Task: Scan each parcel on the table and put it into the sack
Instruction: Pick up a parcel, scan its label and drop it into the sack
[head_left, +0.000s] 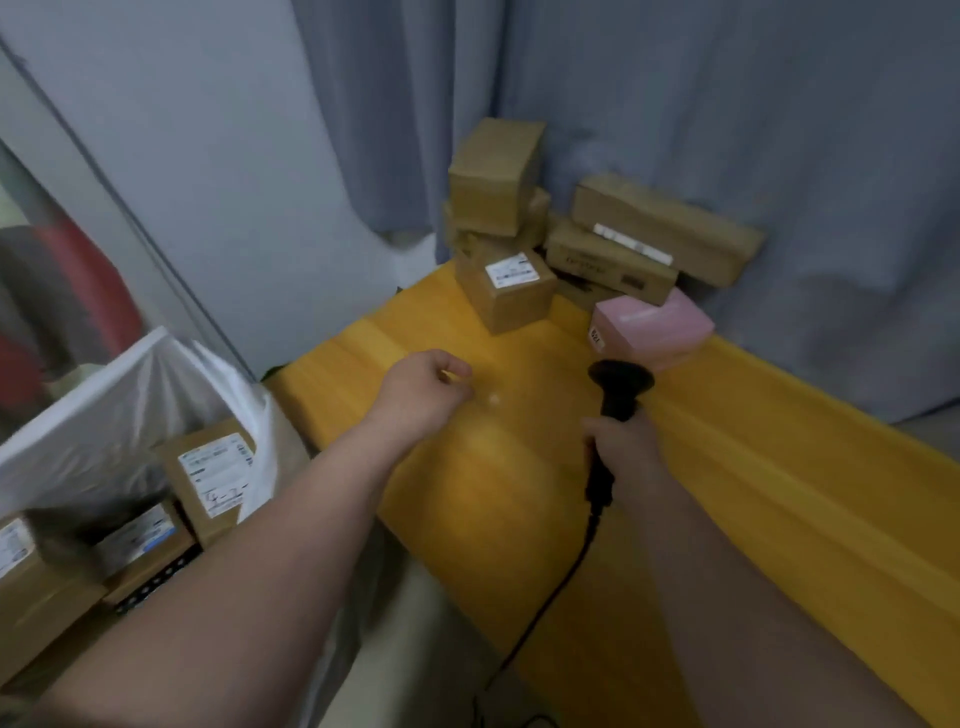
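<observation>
Several brown cardboard parcels (511, 291) are piled at the far corner of the yellow table (779, 493), with a pink box (657, 325) in front of them. My right hand (626, 449) grips a black corded barcode scanner (618, 387) whose head points toward the pink box. My left hand (423, 389) hovers over the table, fingers curled and holding nothing, a short way before the labelled parcel. To the left, a white sack (130, 415) stands open, holding several labelled parcels (215, 478).
Grey curtains (727, 130) hang behind the table. The scanner's cable (550, 597) trails off the table's near edge. A wall with red and dark shapes (67, 291) sits beyond the sack at the far left.
</observation>
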